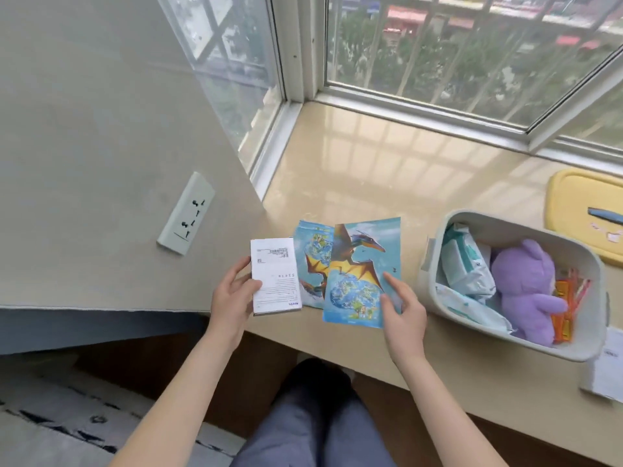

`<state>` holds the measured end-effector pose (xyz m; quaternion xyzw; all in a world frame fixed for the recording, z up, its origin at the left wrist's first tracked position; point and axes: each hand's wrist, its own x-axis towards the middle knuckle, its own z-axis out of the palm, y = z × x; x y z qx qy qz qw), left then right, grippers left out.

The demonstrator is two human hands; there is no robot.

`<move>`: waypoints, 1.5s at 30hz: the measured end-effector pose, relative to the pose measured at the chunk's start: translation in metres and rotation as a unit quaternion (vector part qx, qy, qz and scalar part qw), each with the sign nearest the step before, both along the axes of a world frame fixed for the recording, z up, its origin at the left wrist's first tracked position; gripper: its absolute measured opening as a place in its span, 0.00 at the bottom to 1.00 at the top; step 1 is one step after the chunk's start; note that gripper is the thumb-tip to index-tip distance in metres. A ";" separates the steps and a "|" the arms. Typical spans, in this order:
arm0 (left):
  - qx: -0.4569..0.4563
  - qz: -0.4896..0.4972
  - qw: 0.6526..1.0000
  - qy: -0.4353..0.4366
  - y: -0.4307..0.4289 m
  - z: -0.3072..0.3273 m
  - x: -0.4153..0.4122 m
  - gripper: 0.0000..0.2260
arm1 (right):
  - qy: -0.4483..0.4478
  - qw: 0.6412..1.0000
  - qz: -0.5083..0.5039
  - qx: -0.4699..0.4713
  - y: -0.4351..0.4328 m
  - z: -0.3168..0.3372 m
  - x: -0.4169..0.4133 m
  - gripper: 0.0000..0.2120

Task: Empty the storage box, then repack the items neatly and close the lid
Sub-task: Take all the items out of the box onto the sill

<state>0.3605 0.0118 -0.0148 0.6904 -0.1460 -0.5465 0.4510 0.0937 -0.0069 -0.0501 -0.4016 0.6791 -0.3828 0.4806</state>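
Note:
A grey storage box (pixel 593 298) stands open on the beige windowsill at the right. Inside lie a purple plush toy (pixel 526 291), white wipe packs (pixel 467 267) and orange packets (pixel 566 308). Its yellow lid (pixel 580 203) lies flat behind it. My left hand (pixel 232 298) grips a white carton (pixel 274 274) at the sill's left end. My right hand (pixel 403 308) holds the lower right corner of a blue dinosaur picture pack (pixel 362 264), which overlaps a second similar pack (pixel 312 261) lying between it and the carton.
A wall with a power socket (pixel 187 214) rises at the left. Windows with bars run behind the windowsill (pixel 387 163). A white sheet or box (pixel 606 372) lies at the sill's front right edge. My legs and a rug show below.

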 end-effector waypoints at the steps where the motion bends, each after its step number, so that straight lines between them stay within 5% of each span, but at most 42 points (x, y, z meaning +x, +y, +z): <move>1: 0.006 0.011 1.000 0.006 0.000 -0.011 0.002 0.22 | -0.006 1.000 0.002 0.005 -0.004 -0.014 0.007 0.17; 11: 0.017 0.060 0.998 0.012 -0.016 -0.107 0.029 0.20 | -0.018 0.999 -0.017 0.045 -0.037 -0.137 0.082 0.18; 17: 0.012 0.050 0.999 0.010 -0.018 -0.116 0.034 0.20 | 0.092 0.990 0.085 0.066 -0.037 -0.159 0.093 0.22; 23: 0.013 0.033 0.999 0.015 -0.019 -0.123 0.034 0.20 | 0.234 0.942 0.230 0.072 -0.040 -0.171 0.088 0.28; 29: 0.009 0.004 1.000 0.014 -0.021 -0.126 0.033 0.21 | 0.416 0.848 0.322 0.069 -0.046 -0.169 0.091 0.30; 38: -0.009 -0.063 0.997 0.032 -0.039 -0.089 0.006 0.23 | 0.387 0.886 0.178 -0.182 -0.039 -0.100 0.032 0.20; 45: -0.007 -0.148 0.986 0.074 -0.056 -0.066 -0.053 0.25 | 0.478 0.845 0.121 -0.208 -0.021 -0.039 -0.055 0.19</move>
